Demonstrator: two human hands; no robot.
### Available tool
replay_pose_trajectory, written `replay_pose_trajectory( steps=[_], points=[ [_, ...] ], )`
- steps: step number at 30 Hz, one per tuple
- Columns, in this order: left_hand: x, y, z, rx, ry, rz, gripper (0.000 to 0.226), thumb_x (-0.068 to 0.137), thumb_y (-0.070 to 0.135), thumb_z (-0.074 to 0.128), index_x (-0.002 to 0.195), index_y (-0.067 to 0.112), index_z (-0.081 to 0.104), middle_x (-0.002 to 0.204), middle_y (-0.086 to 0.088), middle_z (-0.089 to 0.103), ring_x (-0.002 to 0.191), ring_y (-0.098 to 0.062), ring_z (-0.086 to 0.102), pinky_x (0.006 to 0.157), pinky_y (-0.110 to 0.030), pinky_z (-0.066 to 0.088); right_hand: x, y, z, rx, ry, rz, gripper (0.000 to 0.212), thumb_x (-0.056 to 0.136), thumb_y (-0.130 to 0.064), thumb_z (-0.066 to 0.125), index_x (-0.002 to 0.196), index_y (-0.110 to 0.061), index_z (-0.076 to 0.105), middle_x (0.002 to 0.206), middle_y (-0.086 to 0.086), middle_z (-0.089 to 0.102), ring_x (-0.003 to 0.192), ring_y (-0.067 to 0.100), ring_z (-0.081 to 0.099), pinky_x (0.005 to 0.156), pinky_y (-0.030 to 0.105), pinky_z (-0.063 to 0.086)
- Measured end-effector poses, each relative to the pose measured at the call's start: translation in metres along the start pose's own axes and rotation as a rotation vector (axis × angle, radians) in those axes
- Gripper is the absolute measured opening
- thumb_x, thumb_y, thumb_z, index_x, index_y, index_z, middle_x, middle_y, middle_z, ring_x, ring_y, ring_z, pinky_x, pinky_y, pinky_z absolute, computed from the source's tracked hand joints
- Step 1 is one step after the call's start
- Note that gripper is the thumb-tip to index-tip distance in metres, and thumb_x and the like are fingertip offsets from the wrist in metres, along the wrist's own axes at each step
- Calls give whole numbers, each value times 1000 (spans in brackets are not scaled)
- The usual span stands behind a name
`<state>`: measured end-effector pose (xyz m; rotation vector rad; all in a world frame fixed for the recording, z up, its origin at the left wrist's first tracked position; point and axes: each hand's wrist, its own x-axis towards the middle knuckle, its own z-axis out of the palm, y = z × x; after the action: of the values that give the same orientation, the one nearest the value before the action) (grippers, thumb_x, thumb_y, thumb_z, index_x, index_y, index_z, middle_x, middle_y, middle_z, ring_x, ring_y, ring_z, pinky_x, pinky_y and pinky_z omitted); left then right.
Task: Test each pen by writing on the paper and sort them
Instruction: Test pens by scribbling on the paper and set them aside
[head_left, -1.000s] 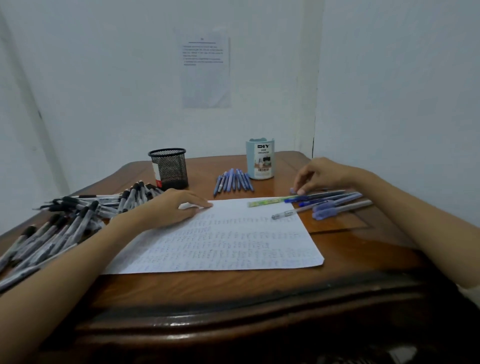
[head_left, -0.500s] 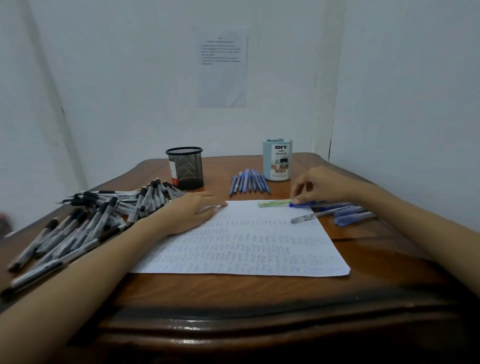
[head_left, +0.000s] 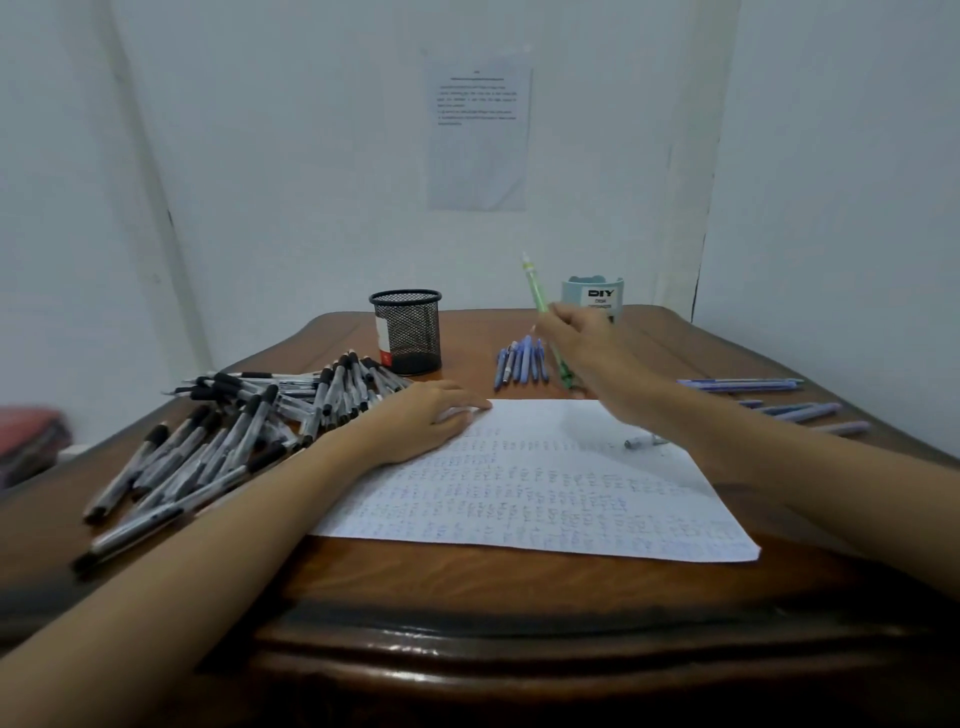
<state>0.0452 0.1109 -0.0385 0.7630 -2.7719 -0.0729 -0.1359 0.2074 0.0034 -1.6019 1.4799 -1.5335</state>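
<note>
The green pen (head_left: 536, 291) is up in the air beyond the paper (head_left: 545, 493), the right grip (head_left: 592, 353) curled round its lower barrel. Left grip (head_left: 421, 423) lies flat, pinning the sheet. Hold looks loose; could drop onto the blue pens (head_left: 522, 361).

Wall notice (head_left: 478, 135): print showing too small to read. Paper (head_left: 545, 493): handwriting blurring past legibility. Green pen (head_left: 535, 288): right hand (head_left: 587, 348) gripping it and hiding its middle. Blue organiser (head_left: 597, 293): the same hand covering its lower part. Clear pen (head_left: 641, 441): forearm hiding its rear. Red object (head_left: 28, 441): blurring, left edge cutting it off.
</note>
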Motion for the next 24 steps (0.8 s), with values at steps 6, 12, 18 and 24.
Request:
replay_pose_trajectory(
  steps=[6, 12, 18, 24],
  points=[
    [2, 1, 3, -31, 36, 3, 34, 97, 19, 45, 128, 11, 54, 119, -6, 52, 100, -11, 46, 87, -20, 34, -3, 21, 40, 244, -176, 213, 27, 95, -16, 44, 73, -7, 58, 43, 0, 52, 32, 9, 42, 31, 14, 27],
    [1, -3, 1, -88, 20, -44, 34, 96, 23, 46, 128, 16, 54, 122, -8, 51, 110, -21, 49, 98, -36, 39, -9, 24, 38, 234, -118, 182, 30, 79, -28, 71, 67, -16, 47, 47, -4, 39, 36, 5, 32, 35, 16, 26],
    [1, -2, -1, -114, 15, -68, 28, 97, 22, 45, 119, 10, 58, 110, -8, 53, 98, -21, 51, 86, -28, 41, -16, 20, 42, 25, -298, 47, 34, 84, -34, 65, 62, -12, 51, 43, -1, 47, 34, 7, 43, 36, 15, 35],
    [1, 0, -2, -70, -5, -71, 33, 98, 25, 41, 124, 11, 55, 110, -6, 49, 95, -16, 47, 81, -24, 34, -12, 26, 42, -52, -294, 8, 39, 88, -10, 63, 55, -13, 42, 42, -5, 43, 34, 3, 39, 38, 14, 33]
  ],
)
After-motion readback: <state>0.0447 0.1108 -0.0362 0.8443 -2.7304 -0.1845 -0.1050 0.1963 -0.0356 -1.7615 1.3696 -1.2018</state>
